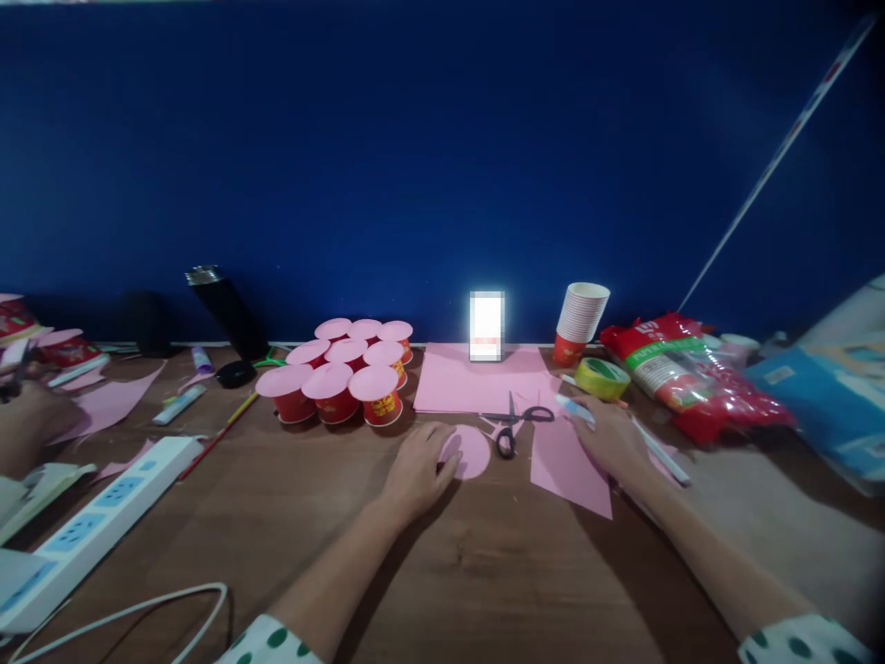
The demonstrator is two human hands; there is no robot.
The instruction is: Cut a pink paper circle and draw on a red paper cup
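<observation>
My left hand [417, 472] lies flat on the wooden table, its fingertips resting on a round pink paper disc [472, 452]. My right hand [608, 437] is closed around a small white and blue glue stick [573, 409], over a cut sheet of pink paper [568, 466]. Black-handled scissors [513, 422] lie between my hands, just beyond the disc. Behind them is a stack of pink paper sheets [477, 378].
Several red paper cups [344, 380] capped with pink discs stand at centre left. A stack of cups [579, 323], green tape roll [602, 377] and red bag [681, 373] sit right. A bright phone [487, 325] leans on the blue wall. A power strip [89, 527] lies left, near another person's hand [24, 420].
</observation>
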